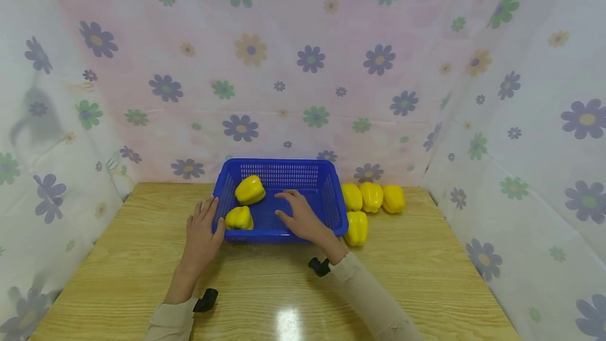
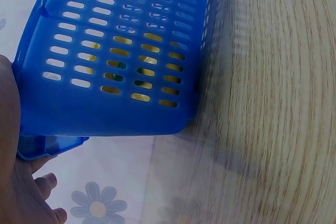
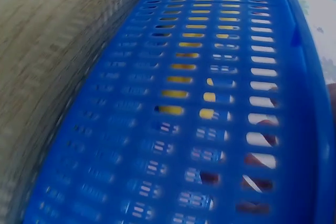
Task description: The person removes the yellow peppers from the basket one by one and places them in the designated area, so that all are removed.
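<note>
A blue plastic basket [image 1: 284, 236] with slotted walls stands on the table. Two yellow bell peppers, one farther back [image 1: 250, 190] and one nearer [image 1: 239, 218], lie at its left end. My left hand [image 1: 201, 230] rests at the basket's near left corner, fingers along the left rim and thumb by the front rim. Over the middle of the basket hovers my right hand [image 1: 303, 217], fingers loosely spread and holding nothing. In the left wrist view, the left fingers [image 2: 46, 184] show beyond the corner. Through the slots of the front wall [image 3: 131, 129], yellow shows in the right wrist view.
Right of the basket, several more yellow bell peppers sit on the wooden table [image 1: 265, 288]: a row of three [image 1: 372, 197] at the back and one [image 1: 357, 228] nearer, close beside the basket wall. Flower-patterned cloth [image 1: 284, 67] hangs behind and along both sides.
</note>
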`<state>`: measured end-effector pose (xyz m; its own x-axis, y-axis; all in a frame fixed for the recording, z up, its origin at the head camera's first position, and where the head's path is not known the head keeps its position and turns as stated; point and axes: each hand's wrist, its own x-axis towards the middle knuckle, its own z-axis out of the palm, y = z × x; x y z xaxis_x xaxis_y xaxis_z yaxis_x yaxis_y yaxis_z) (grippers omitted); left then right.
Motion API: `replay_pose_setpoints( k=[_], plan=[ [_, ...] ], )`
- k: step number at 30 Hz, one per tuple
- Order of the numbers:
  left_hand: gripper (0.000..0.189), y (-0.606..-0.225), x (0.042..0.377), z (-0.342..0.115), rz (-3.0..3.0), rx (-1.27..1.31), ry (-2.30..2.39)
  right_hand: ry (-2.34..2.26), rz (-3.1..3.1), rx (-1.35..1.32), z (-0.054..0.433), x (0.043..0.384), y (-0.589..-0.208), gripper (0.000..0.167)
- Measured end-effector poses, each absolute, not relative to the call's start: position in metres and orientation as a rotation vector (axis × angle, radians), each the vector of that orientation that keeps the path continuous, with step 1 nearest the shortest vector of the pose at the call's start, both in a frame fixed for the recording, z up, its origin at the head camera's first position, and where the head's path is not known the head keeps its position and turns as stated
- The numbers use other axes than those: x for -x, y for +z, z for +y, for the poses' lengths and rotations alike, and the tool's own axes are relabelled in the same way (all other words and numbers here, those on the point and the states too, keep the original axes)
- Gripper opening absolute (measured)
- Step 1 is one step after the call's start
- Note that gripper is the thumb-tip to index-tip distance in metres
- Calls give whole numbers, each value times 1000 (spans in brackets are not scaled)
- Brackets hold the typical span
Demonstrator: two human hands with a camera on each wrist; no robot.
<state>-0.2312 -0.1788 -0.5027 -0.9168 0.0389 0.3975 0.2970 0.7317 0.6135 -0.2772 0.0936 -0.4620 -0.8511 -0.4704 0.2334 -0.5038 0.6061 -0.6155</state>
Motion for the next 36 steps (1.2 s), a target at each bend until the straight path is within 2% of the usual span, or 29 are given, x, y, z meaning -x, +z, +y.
replay_pose_setpoints(
  k=[15,25,36],
  plan=[
    [57,-504,232,-179,-2586,255,-1015,1071,-2905,-1062,54,303,-463,48],
    [56,-504,232,-179,-2572,262,-974,694,-2905,-1400,30,314,-464,61],
    [56,-503,230,-178,-2548,250,-979,875,-2846,-1609,29,316,-466,66]
  ],
)
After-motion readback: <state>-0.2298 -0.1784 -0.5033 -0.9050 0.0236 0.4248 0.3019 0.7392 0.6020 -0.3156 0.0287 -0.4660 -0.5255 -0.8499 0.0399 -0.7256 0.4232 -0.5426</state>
